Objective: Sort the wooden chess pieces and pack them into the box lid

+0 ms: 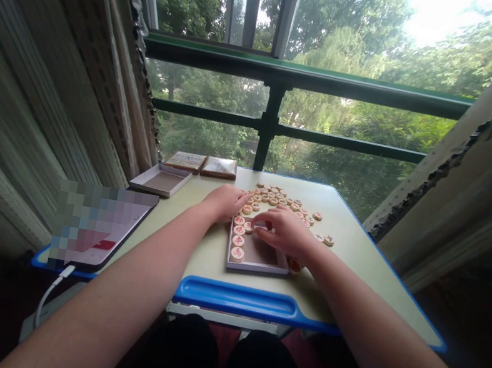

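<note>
The right hand (285, 231) is curving by a piece (248, 227) in the tray (256, 269), the left hand (226, 202) resting near loose pieces (273, 201); I cannot tell whether either is gripping. The left wall is probably keeping four pieces (238, 240) straight.

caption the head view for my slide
Right hand over a shallow box holding round red-marked pieces; left hand beside it.
</note>
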Action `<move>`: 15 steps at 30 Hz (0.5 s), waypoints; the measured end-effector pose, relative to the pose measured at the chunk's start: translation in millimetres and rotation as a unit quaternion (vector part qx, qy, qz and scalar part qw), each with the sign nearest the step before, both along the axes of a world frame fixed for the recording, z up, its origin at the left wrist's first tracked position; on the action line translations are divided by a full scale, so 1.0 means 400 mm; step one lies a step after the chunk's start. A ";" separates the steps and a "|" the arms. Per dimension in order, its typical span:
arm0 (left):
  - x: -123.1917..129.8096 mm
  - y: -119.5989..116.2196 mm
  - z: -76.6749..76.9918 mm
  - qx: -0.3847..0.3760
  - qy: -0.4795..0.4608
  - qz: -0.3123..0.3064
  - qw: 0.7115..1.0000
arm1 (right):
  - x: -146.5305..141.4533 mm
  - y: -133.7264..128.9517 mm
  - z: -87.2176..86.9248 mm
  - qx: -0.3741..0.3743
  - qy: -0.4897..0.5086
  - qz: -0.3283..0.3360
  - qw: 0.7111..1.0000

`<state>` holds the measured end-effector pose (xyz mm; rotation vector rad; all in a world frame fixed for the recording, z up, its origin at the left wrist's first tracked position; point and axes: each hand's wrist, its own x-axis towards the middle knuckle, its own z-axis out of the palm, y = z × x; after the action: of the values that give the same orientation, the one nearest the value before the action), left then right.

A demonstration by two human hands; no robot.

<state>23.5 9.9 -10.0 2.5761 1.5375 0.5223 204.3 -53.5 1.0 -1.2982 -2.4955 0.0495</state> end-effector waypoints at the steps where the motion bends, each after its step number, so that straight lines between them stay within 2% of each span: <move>1: 0.000 0.001 0.000 -0.002 -0.004 0.002 1.000 | 0.001 0.003 -0.001 0.012 0.001 -0.020 1.000; 3: -0.002 0.002 0.000 -0.009 -0.012 0.006 1.000 | 0.004 0.009 -0.001 0.031 -0.002 -0.067 0.997; 6: -0.005 0.006 -0.001 -0.023 -0.014 0.005 1.000 | 0.013 0.018 -0.002 0.019 -0.031 -0.110 0.993; 12: -0.008 0.013 -0.011 -0.052 -0.070 -0.039 0.995 | 0.027 0.020 0.000 -0.011 -0.040 -0.107 0.993; 15: -0.007 0.012 -0.017 -0.064 -0.085 -0.035 0.994 | 0.034 0.023 0.002 -0.025 -0.024 -0.109 0.993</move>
<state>20.6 14.7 -16.8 2.4111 1.3745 0.5988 217.9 -44.5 1.9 -1.6028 -2.3897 0.0287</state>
